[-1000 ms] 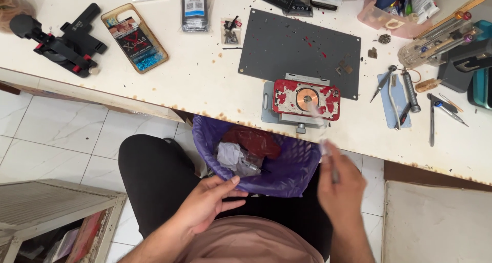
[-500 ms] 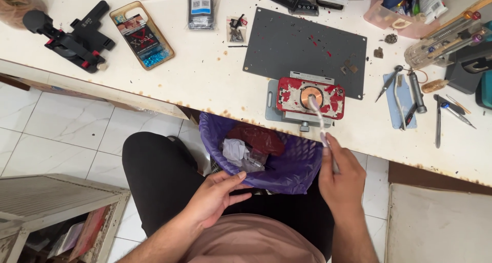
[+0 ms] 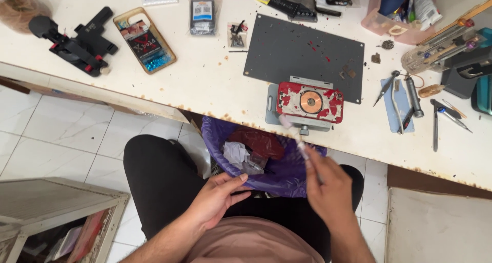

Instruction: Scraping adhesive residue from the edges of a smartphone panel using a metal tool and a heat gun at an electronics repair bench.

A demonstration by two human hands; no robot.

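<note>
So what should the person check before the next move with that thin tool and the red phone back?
1. Right hand grips the thin pale tool: ok, though blurred.
2. Tool tip reaches the red scraped phone back on the grey holder: cannot tell, blur hides the tip.
3. Left hand steadies the purple-lined bin: ok, fingers on its rim.
4. Bin sits under the white table edge to catch scraps: ok.
5. Phone back lies flat in its holder: ok.
6. Bin has room left: ok, some red and white scraps inside.
</note>
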